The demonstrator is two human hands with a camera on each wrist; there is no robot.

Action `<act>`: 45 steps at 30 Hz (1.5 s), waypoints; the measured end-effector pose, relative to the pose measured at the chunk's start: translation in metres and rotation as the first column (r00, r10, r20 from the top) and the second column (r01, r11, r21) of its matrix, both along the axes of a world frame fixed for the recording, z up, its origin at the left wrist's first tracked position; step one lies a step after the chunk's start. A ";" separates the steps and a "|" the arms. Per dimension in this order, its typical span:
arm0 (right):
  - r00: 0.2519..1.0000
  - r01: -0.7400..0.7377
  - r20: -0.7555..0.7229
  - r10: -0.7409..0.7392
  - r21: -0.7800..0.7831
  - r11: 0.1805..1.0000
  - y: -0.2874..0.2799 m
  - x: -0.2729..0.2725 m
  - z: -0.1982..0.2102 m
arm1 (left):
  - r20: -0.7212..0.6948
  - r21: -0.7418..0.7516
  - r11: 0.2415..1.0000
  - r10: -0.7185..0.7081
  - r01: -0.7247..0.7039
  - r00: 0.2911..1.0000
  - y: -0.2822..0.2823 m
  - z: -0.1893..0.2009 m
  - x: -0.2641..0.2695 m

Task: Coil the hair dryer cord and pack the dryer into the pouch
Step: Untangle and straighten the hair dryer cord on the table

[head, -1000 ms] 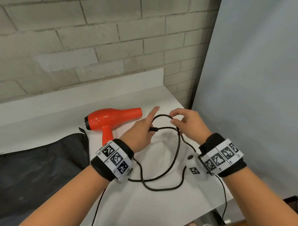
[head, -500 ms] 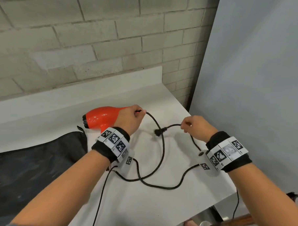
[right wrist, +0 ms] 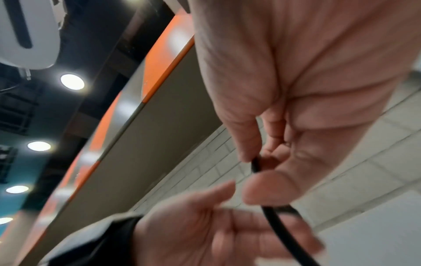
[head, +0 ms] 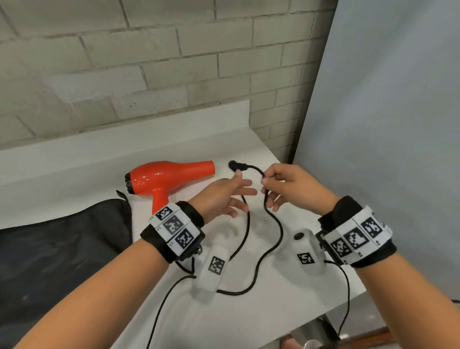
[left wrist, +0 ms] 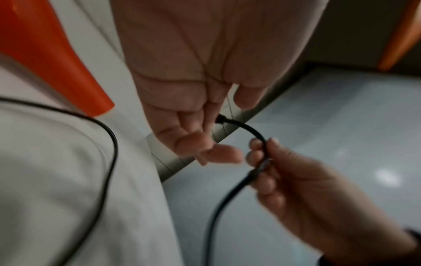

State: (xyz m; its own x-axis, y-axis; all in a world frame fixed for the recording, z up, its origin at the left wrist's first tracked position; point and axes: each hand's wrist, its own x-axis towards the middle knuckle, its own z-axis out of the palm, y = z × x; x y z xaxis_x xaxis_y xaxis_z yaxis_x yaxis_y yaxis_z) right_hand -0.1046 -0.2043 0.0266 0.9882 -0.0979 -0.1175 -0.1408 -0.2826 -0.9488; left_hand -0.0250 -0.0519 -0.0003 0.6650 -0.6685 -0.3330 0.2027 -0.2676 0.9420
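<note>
Orange and glossy, the hair dryer (head: 168, 177) is lying on its side on the white counter (head: 243, 320), nozzle pointing toward the right and handle pointing toward the person. Its black cord (head: 272, 244) is trailing loosely across the counter in open curves, not yet gathered into loops, and the plug end (head: 236, 165) is hanging in the air just past the nozzle.

The right hand (head: 294, 187) is pinching the cord a little below the plug, thumb and fingers curled around it; the right wrist view is showing the cord passing between thumb and fingertips. The left hand (head: 222, 197) is hovering just beside it with fingers spread and straight, gripping nothing, its fingertips close to the plug end. From the left wrist view, the plug seems to be sitting right behind those fingers, though blur is making contact impossible to judge.

The black pouch (head: 48, 258) is lying flat on the counter at the left, near the dryer handle and apart from the cord. A pale brick wall (head: 123, 64) is standing behind the counter, and a grey panel (head: 397, 129) is closing off the right side. Both wrists are wearing black bands with white marker tags, and thin cables are hanging from them, crossing in front of the counter edge.
</note>
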 end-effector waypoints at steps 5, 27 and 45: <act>0.988 -0.143 0.060 0.144 -0.027 0.989 0.033 0.016 -0.006 | -0.032 -0.150 0.978 0.141 -0.144 0.989 0.014 0.019 0.011; 0.984 -0.060 -0.164 -0.069 -0.673 0.737 0.001 0.124 -0.065 | -0.102 -0.176 0.916 0.347 -0.360 0.932 0.057 0.061 0.060; 0.845 0.064 -0.392 -0.365 -0.603 0.795 -0.059 0.031 -0.091 | 0.800 0.340 0.916 -0.401 0.214 0.446 0.054 -0.012 0.003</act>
State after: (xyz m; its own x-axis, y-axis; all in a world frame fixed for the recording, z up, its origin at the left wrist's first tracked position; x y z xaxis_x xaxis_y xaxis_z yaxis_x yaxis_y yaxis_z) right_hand -0.0733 -0.2630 -0.0639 0.7658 -0.4955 -0.4098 -0.6415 -0.6327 -0.4338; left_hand -0.0221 0.0026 -0.0118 0.4425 -0.8857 0.1403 -0.7857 -0.3074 0.5368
